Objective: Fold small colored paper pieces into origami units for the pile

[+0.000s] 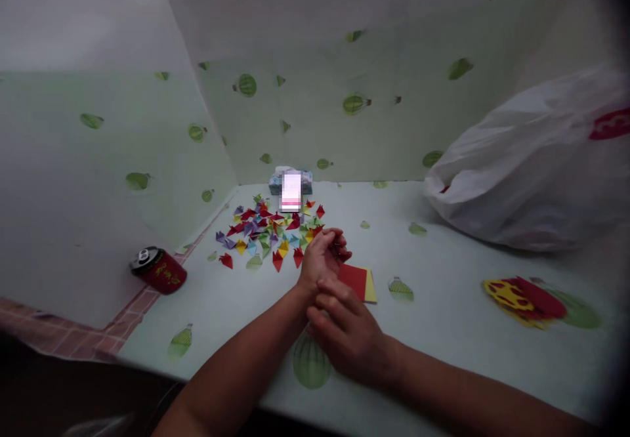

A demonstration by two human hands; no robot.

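Over the table, my left hand is turned palm up, its fingers loosely curled and nothing visible in the palm. My right hand has its fingers bent against my left wrist, touching it. Just beyond the hands lies a red square of paper with a yellow sheet showing under its right edge; my left hand hides part of it. A spread of small folded paper pieces in many colours lies beyond and to the left of my left hand.
A lit phone screen leans on a tissue box at the back. A red can stands at the left edge. On the right are a white plastic bag and yellow and red cut-out pieces.
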